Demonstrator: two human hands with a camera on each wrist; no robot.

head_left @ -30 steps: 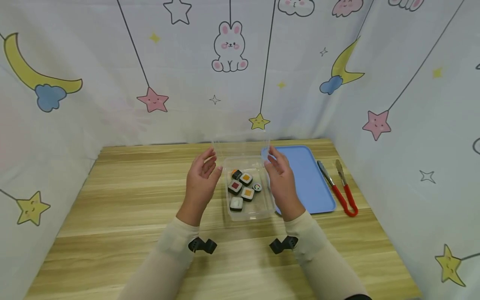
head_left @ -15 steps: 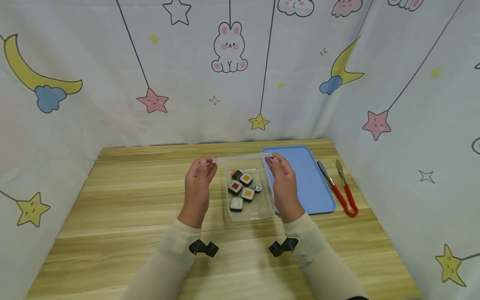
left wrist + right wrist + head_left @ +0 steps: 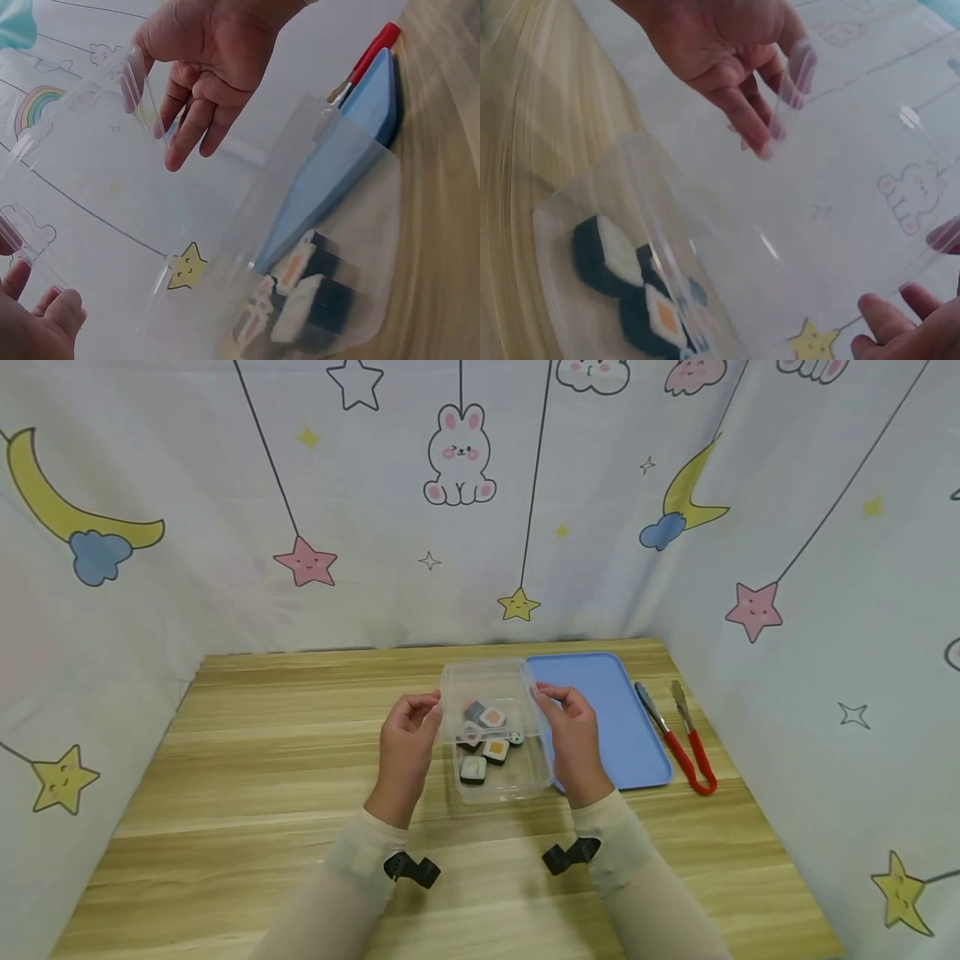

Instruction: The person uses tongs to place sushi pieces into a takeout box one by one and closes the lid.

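Note:
A clear plastic box [image 3: 534, 768] sits mid-table, holding several sushi pieces [image 3: 495, 749] with dark wrapping and white rice. Its clear lid [image 3: 483, 675] slants over the back half, so the rear pieces show through it. My left hand [image 3: 407, 752] pinches the lid's left edge between thumb and fingers. On the opposite edge, my right hand [image 3: 576, 739] pinches the lid in the same way. The left wrist view shows the raised lid [image 3: 97, 172] between both hands, and sushi [image 3: 311, 311] low in the box.
Right of the box lies a blue tray [image 3: 622, 727], partly behind the right hand. Farther right are tongs [image 3: 693, 756] with red handles. A printed curtain [image 3: 375, 485] rises along the table's back edge and at both sides.
The lid has swung from standing up at the back, through edge-on, to slanting forward over the box. Both hands have taken hold of its sides and come toward the person with it.

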